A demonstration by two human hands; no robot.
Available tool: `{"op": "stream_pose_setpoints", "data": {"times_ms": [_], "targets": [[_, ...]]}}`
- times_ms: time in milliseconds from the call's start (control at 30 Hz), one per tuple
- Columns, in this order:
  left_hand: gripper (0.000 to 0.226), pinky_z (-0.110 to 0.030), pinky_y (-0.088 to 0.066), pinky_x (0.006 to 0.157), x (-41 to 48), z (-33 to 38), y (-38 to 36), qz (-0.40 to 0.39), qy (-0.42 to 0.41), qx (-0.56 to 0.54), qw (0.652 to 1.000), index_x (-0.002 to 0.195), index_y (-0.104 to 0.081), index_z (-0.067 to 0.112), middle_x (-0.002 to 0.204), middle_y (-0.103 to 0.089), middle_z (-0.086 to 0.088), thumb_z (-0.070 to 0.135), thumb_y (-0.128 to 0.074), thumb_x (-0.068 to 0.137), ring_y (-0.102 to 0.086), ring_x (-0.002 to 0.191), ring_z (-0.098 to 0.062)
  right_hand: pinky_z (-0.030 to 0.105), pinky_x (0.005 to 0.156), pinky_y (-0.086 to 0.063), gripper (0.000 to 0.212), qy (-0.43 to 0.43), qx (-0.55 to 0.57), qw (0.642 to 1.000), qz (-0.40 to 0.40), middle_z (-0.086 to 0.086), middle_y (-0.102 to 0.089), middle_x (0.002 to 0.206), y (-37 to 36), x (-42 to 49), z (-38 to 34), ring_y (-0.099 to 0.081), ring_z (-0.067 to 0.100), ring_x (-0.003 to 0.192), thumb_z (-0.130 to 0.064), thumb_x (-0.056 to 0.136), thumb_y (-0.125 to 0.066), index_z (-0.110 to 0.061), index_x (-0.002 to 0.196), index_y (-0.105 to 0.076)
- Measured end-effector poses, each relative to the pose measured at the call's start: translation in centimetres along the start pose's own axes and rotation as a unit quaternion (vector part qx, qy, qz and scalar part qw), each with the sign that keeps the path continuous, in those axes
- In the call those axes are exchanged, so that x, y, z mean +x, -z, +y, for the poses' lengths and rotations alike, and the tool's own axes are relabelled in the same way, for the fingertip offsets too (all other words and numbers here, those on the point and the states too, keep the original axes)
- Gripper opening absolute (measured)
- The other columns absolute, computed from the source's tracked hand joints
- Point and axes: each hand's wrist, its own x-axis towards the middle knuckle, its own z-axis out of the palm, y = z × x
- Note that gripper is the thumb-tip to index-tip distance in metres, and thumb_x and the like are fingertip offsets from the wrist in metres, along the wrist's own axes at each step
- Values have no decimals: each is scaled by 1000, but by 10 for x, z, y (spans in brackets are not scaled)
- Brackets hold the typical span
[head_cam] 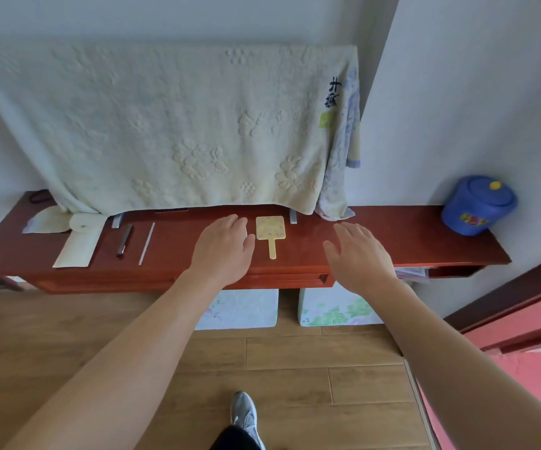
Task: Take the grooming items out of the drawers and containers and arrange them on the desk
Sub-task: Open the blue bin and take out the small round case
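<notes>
A yellow hand mirror [270, 230] lies flat on the red-brown desk [392, 241], handle toward me. My left hand [223, 246] hovers palm down just left of it, fingers straight, with something pale partly hidden under the fingertips. My right hand [356, 254] is spread flat over bare desk to the mirror's right and holds nothing. Further left lie a dark pen-like item [124, 240], a thin white stick [146, 243] and a cream pouch [79, 243]. A blue lidded container [478, 204] stands at the desk's right end.
A large cream towel [165, 125] hangs over something behind the desk. A closed drawer front [288, 279] sits below the desk edge; an open compartment [451, 271] shows at the right. Floral boxes [334, 308] stand on the wooden floor beneath. A red door frame [522, 306] is at right.
</notes>
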Motion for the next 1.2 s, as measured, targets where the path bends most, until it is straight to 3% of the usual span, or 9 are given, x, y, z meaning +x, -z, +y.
{"op": "stream_pose_setpoints", "data": {"times_ms": [400,600,833,1200], "targets": [[40,-41,-45,95,30,-27,8,-8,-79,10,997,125,-56,6,123,-59,-7,31,-40,98,-53,115,-26,35,103,-36,41,-61,-33,998,10,4,-56,126,8,-4,-21,-47,22,119,-39,98,-34,-11,122,-53],[42,-41,-46,99,56,-20,9,-18,-141,11,990,131,-52,7,127,-57,-8,32,-42,99,-52,119,-27,36,103,-35,42,-119,-13,992,34,6,-56,126,8,-5,-14,-46,24,120,-38,98,-37,-8,121,-53],[36,-40,-46,94,76,26,-1,-28,-188,2,982,122,-56,10,120,-59,-4,34,-41,99,-55,114,-25,37,106,-33,46,-173,-14,983,61,7,-52,132,20,-18,25,-42,24,125,-39,98,-37,-7,128,-50],[41,-39,-45,101,93,139,-25,-41,-244,-25,969,132,-51,11,131,-56,-4,35,-41,100,-50,123,-22,37,105,-33,45,-214,-29,972,91,7,-51,132,61,-45,123,-42,24,125,-38,98,-39,-7,130,-48]]}}
